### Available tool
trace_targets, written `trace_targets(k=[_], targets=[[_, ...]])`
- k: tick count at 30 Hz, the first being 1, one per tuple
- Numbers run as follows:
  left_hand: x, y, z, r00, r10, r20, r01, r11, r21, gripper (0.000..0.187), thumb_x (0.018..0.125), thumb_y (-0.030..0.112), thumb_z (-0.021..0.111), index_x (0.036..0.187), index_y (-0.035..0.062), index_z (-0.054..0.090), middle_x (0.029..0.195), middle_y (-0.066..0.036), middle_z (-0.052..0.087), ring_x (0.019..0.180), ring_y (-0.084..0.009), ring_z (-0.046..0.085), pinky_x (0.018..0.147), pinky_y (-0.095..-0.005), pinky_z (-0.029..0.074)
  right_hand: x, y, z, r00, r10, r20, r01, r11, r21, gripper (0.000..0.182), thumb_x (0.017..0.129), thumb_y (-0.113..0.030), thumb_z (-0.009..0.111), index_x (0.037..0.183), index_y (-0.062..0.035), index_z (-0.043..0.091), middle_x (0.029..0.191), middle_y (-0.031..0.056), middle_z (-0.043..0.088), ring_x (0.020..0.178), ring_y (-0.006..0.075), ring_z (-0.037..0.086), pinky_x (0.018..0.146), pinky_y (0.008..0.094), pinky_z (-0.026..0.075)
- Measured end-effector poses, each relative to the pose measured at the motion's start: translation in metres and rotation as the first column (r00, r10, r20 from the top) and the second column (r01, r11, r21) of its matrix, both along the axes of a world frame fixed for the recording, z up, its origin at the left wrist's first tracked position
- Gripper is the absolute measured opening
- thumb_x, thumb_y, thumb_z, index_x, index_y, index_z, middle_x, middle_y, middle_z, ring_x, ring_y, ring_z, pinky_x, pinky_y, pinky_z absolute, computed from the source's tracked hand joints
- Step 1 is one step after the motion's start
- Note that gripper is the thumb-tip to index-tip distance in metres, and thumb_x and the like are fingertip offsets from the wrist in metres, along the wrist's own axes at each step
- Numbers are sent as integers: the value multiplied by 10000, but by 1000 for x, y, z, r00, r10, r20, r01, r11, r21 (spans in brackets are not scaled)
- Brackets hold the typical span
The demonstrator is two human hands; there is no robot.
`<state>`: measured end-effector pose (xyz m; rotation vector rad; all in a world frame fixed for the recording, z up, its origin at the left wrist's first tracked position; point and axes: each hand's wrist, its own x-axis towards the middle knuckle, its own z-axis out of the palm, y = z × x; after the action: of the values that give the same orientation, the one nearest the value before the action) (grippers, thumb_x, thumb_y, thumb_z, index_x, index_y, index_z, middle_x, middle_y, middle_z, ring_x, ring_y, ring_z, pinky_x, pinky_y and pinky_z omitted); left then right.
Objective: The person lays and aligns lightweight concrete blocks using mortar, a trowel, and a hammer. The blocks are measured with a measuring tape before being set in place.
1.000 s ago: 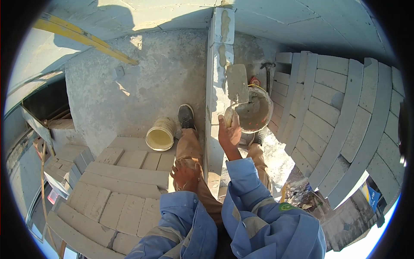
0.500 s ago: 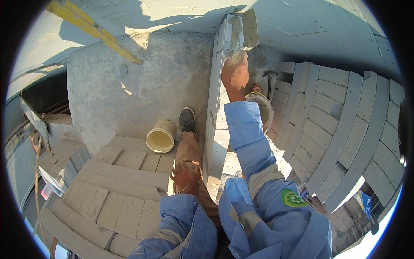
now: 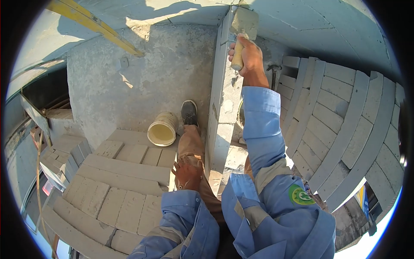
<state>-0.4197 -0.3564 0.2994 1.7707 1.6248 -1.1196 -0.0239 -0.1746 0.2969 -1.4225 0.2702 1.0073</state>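
Observation:
A trowel (image 3: 245,22) with a pale handle is gripped in my right hand (image 3: 250,54), its flat blade lying over the far end of a narrow block wall (image 3: 228,101). Beneath the wrist, small dark bits of mortar sit on the wall top. My left hand (image 3: 188,173) rests on my left thigh just above the knee, fingers bent and spread, holding nothing. A round bucket (image 3: 162,129) stands on the floor left of my shoe (image 3: 189,113). Behind my right sleeve, another bucket (image 3: 240,113) is mostly hidden.
Stacked blocks (image 3: 336,112) fill the right side, with a hammer (image 3: 274,73) beside them. More blocks (image 3: 123,207) lie at the lower left. A yellow level or beam (image 3: 97,28) leans at the upper left over the concrete floor (image 3: 142,82).
My right hand has turned and shifted right, showing the trowel handle. The blade now lies flatter over the wall's end. My left hand stays on the thigh.

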Motion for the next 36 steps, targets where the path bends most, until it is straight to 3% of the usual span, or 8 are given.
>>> trace_targets(k=[9, 11, 15, 19, 25, 30, 36], targets=[[10, 6, 7, 999, -11, -32, 9, 999, -41, 816, 874, 606, 579, 1469, 62, 450, 1538, -161, 426, 1425, -381, 357, 1172, -546, 253, -29, -50, 7, 993, 76, -85, -81, 995, -63, 276, 980, -246, 629, 1111, -13, 561, 838, 98, 599, 574, 163, 582, 452, 297, 513], [12, 8, 7, 1000, -7, -27, 6, 999, -35, 819, 877, 610, 575, 1474, 64, 446, 1536, -162, 428, 1426, -382, 356, 1172, -548, 253, -45, -67, 6, 994, 87, -62, -88, 996, -23, 369, 947, -321, 664, 1108, -12, 540, 831, 88, 581, 556, 164, 591, 443, 313, 515], [11, 6, 6, 999, -23, -36, 22, 999, -36, 830, 880, 620, 569, 1485, 68, 434, 1530, -163, 434, 1429, -377, 355, 1170, -552, 260, -67, -88, 11, 995, 87, -58, -89, 996, -26, 364, 961, -349, 642, 1087, -22, 544, 822, 80, 569, 541, 159, 586, 439, 305, 508], [8, 5, 8, 999, -39, -24, 38, 998, -45, 835, 880, 625, 568, 1487, 68, 432, 1528, -163, 436, 1430, -374, 355, 1167, -554, 267, -60, -81, 16, 994, 110, -8, -110, 993, -49, 353, 978, -351, 615, 1089, -23, 544, 819, 83, 569, 537, 159, 582, 440, 304, 505], [3, -2, 3, 1000, -2, 6, 2, 1000, 9, 816, 859, 619, 569, 1463, 77, 487, 1509, -181, 463, 1426, -384, 362, 1180, -552, 230, 1, -13, 7, 998, 16, -59, -13, 998, 61, 328, 1000, -311, 582, 1097, -1, 540, 834, 104, 588, 567, 178, 592, 469, 322, 516], [4, 0, 2, 1000, -3, 11, 3, 1000, 18, 812, 860, 622, 567, 1466, 87, 487, 1501, -179, 471, 1425, -379, 364, 1181, -553, 229, 7, -5, -4, 993, 83, -81, -89, 993, -77, 366, 993, -305, 597, 1153, 17, 530, 855, 118, 601, 591, 193, 597, 482, 349, 523], [8, 9, 2, 1000, -1, -16, 1, 1000, -22, 810, 858, 625, 569, 1465, 95, 488, 1523, -163, 447, 1425, -370, 366, 1171, -555, 247, -3, -11, 18, 998, 16, -63, -20, 998, -60, 384, 993, -314, 594, 1173, 19, 527, 871, 121, 595, 586, 194, 594, 478, 337, 525]])
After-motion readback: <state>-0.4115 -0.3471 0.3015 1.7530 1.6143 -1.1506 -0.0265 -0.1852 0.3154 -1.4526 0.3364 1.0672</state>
